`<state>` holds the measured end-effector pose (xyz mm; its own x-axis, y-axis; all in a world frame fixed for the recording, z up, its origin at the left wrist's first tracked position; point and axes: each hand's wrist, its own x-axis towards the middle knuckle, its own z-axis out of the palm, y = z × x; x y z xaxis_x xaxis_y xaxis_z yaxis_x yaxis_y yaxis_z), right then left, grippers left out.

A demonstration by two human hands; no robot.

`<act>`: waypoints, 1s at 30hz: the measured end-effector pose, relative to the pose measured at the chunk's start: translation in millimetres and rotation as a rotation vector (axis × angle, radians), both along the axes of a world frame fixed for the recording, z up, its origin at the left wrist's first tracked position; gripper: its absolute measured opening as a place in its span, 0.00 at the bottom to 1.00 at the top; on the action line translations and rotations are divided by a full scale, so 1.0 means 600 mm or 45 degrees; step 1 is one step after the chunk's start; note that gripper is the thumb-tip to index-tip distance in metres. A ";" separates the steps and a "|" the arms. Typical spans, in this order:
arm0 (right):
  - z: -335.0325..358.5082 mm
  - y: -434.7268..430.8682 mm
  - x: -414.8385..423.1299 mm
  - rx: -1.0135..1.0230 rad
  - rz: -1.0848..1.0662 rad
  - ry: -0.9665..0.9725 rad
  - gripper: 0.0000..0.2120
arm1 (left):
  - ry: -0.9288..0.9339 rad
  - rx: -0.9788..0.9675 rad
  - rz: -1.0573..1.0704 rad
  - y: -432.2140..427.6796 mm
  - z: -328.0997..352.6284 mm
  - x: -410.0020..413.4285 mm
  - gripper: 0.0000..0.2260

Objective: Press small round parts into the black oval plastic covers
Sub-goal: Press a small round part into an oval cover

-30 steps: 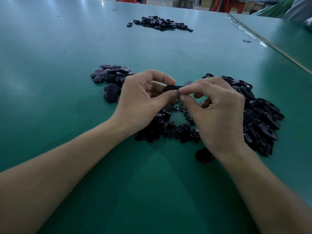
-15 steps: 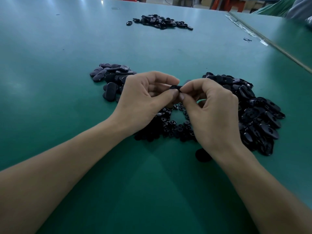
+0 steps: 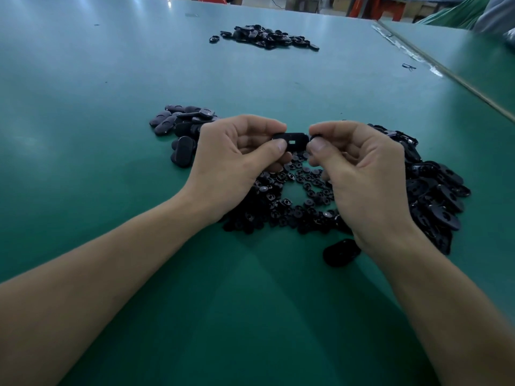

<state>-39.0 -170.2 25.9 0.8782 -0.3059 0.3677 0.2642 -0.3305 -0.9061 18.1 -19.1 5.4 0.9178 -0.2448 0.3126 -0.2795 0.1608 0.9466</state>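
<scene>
Both hands (image 3: 301,162) hold one oval cover (image 3: 291,139) above three piles.

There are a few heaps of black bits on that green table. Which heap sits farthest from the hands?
The far heap near the table's top edge. The other three heaps lie right by the hands; this one stands alone, well beyond them.

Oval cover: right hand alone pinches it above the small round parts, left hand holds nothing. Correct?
No. The head view shows the left hand pinching the oval cover above the small round parts. The right hand pinches something small and dark beside the cover's end; what it is cannot be told.
</scene>
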 end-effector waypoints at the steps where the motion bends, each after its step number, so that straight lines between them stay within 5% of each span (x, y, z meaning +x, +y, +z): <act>1: 0.001 0.000 0.000 0.042 0.023 0.004 0.08 | -0.003 -0.001 0.001 0.000 0.000 0.000 0.07; 8: 0.000 -0.001 -0.001 0.146 0.036 0.019 0.08 | -0.019 -0.009 -0.004 0.000 -0.002 0.001 0.08; 30: 0.001 0.004 -0.009 -0.368 -0.047 0.028 0.14 | -0.181 0.145 0.020 -0.003 -0.002 -0.004 0.08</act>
